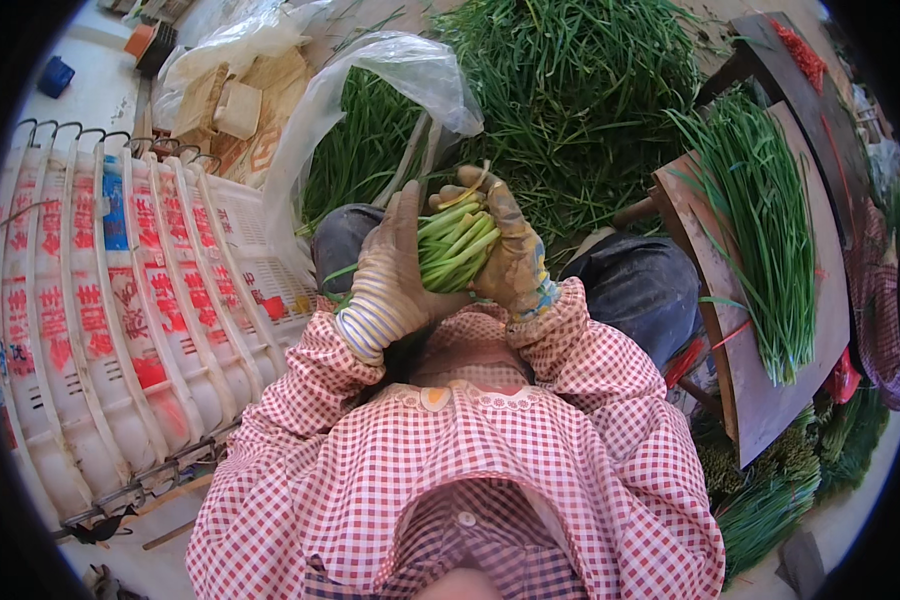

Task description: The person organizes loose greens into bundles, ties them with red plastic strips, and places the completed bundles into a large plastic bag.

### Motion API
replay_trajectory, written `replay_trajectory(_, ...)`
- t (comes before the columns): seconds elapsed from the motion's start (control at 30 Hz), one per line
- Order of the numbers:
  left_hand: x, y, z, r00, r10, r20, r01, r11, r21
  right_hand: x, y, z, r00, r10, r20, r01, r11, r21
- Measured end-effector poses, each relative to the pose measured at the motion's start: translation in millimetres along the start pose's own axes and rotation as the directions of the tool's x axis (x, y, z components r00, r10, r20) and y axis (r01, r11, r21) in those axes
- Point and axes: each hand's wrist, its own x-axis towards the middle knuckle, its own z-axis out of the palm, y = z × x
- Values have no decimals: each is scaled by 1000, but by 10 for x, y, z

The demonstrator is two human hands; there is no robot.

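Between my two gloved hands is a bunch of green chives (456, 248), its pale cut stem ends turned toward me. My left hand (388, 272), in a dirty work glove with a striped cuff, presses along the bunch's left side, fingers nearly straight and thumb beneath. Curled round the right side and top, my right hand (516, 248) grips it. A thin yellowish strip (462, 200) shows at the right fingers; whether it circles the bunch cannot be made out. Just beyond my hands stands a clear plastic bag (315, 130) with long chives (365, 130) inside.
A large heap of loose chives (570, 90) lies ahead. On the right, a wooden board (705, 235) carries a long row of chives (760, 240), with tied bundles (770, 510) below. A white plastic crate (120, 320) with red print stands left; cardboard (260, 100) lies behind it.
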Motion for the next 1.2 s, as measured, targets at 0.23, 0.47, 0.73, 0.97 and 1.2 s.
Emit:
replay_trajectory(0.23,10,-83,149,988,123,98,-141,968,207,-68,-47,134,999,-2,-44,4,999,43)
replay_trajectory(0.47,-30,131,34,997,-57,55,66,979,-192,-48,19,73,966,-127,-225,37,929,-368)
replay_trajectory(0.73,604,135,-325,961,-13,275,174,802,-572,20,-195,148,997,-53,62,79,820,-566)
replay_trajectory(0.97,940,-323,-142,977,71,203,111,641,-759,-200,-415,193,969,-239,-65,186,875,-447)
replay_trajectory(1.2,786,-1627,-771,947,-77,-313,104,992,71,-84,-2095,657,722,-682,119,598,528,-603)
